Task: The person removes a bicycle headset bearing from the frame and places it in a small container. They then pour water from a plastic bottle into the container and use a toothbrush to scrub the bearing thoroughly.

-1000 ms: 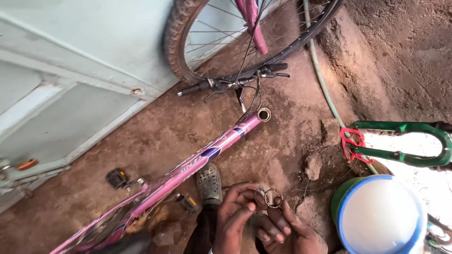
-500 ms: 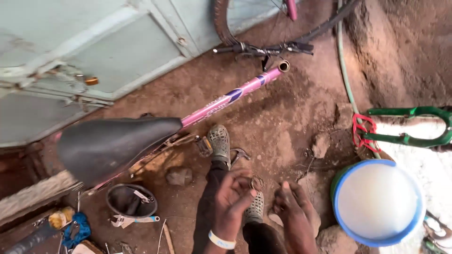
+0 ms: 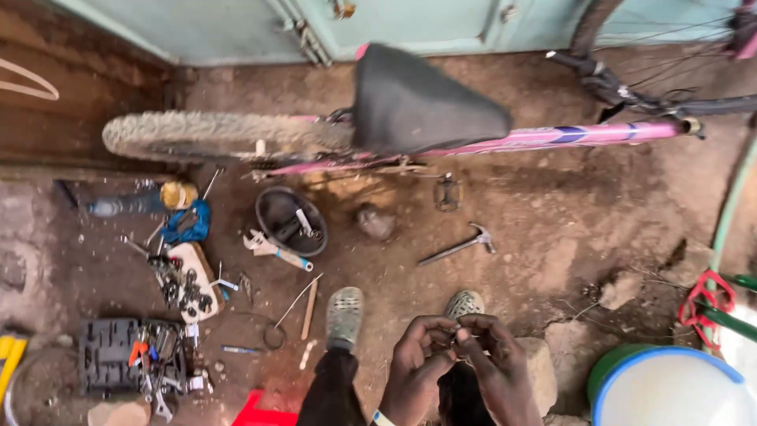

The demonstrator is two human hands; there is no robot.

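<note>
Pkgs/labels: red flat box-like thing [image 3: 264,412] at bottom edge, left of the legs; black tool case [image 3: 118,355] lower left w/ bits in it; blue-rimmed white bucket [image 3: 670,390] bottom right. Pink bike frame [image 3: 552,138] has blue-purple decal patch on top tube; no sign legible.
Small part: tiny metal piece [image 3: 455,335] pinched between both hands, low centre, above the knees; too small to tell what it is.
L hand [image 3: 418,359]: fingers curled in, tips closed on small part from the left.
R hand [image 3: 493,359]: fingers bent, tips meeting L hand's on same part; hands touching.
Nearby: 2 shoes [image 3: 344,315] just above hands; hammer [image 3: 460,246] on dirt farther up; black saddle [image 3: 422,106] over rear tyre [image 3: 213,136]; black bowl [image 3: 290,221] w/ tools, wrench beside it.
Vs 0.5 s ago: view swung left. Saddle now top centre, rear tyre + tool clutter newly in view, bucket pushed to the corner. Hands were apart w/ fingers spread, now joined.
</note>
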